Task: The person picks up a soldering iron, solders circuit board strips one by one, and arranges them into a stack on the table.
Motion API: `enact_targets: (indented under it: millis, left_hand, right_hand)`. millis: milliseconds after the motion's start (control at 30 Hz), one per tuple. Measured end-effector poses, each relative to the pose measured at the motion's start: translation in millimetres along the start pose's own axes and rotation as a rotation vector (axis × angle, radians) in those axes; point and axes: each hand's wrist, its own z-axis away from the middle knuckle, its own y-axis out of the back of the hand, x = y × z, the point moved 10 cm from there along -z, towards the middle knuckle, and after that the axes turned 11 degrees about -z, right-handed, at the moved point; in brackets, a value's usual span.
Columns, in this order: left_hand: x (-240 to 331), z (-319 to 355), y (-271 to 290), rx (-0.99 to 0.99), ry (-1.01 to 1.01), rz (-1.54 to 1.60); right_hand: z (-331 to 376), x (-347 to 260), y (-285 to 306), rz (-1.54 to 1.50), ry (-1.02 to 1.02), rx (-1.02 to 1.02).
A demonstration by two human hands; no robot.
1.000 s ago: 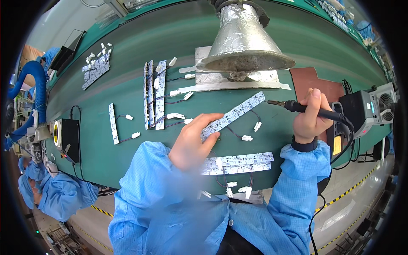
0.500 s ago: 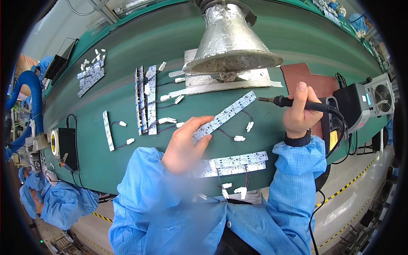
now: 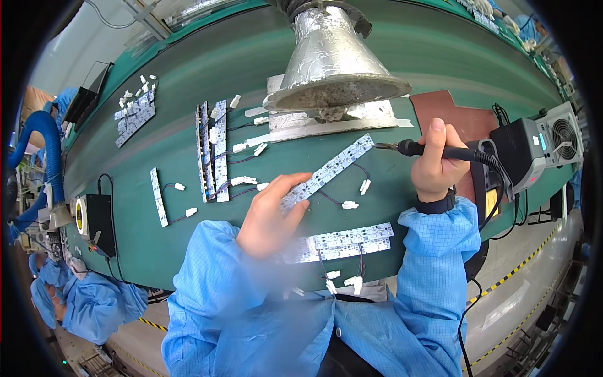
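Observation:
A long white circuit board strip [image 3: 339, 166] slants across the green bench, gripped at its lower end between the thumb and fingers of my left hand [image 3: 267, 217]. Two wired white connectors [image 3: 350, 205] trail from its right side. My right hand [image 3: 435, 164] is closed around a soldering iron [image 3: 412, 148]. The iron's tip points left, at the strip's upper end; whether it touches cannot be made out. Closer to my body lie overlapping board strips [image 3: 352, 237] with wired connectors, partly hidden by a blur beside my left forearm.
A silver fume hood [image 3: 339, 63] hangs low beyond the strip. Several upright board strips [image 3: 220, 154] lie to the left, with a shorter one [image 3: 158, 196] farther out. At the right stands a soldering station [image 3: 521, 151] beside a brown mat [image 3: 446, 116]. A black box [image 3: 97, 220] sits at the left edge.
The whole view has shifted slightly. Both hands keep their hold, and the iron's tip stays at the strip's upper end.

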Motion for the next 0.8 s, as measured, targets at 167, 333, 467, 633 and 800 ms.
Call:
enact_targets:
  millis: [167, 333, 467, 633, 800]
  left_hand:
    - [1, -1, -1, -0.004, -0.001, 0.004]
    - [-1, 0, 0, 0.001, 0.002, -0.004]
    - [-1, 2, 4, 0.015, -0.004, -0.012]
    - [19, 14, 14, 0.038, -0.036, -0.089]
    - [18, 64, 63, 0.198, 0.073, -0.185]
  right_hand:
    - [1, -2, 0, 0.032, 0.015, -0.004]
    - [-2, -1, 6, 0.040, 0.037, 0.009]
    - [-7, 12, 28, -0.045, -0.023, 0.176]
    - [-5, 24, 41, -0.118, -0.073, 0.239]
    - [-7, 20, 45, -0.121, -0.067, 0.255]
